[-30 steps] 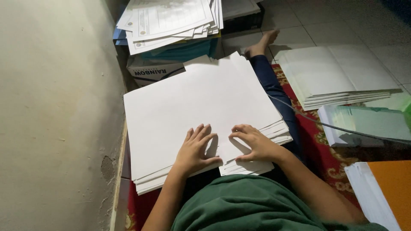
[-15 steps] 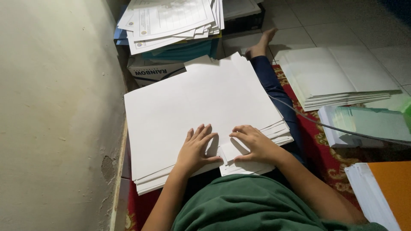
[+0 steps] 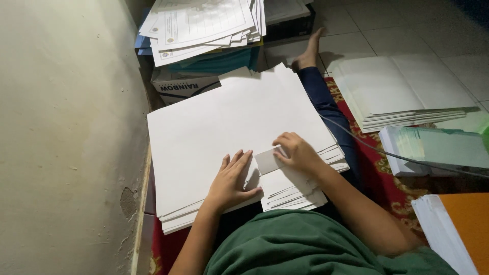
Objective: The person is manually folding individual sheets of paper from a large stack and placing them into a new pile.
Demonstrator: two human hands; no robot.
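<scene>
A thick stack of large white sheets lies across my lap. My left hand rests flat on its near part, fingers spread. My right hand pinches the near corner of the top sheet, and that corner is folded up and back, showing a small flap. The near edges of the lower sheets fan out below my right hand. My green shirt fills the bottom of the view.
A pale wall runs along the left. Printed papers lie piled on boxes ahead. White folders, a green stack and an orange-topped stack sit at right on a red rug.
My right hand has lifted the near corner of the top sheet and folded it back toward the left. My left hand has stayed flat on the stack.
</scene>
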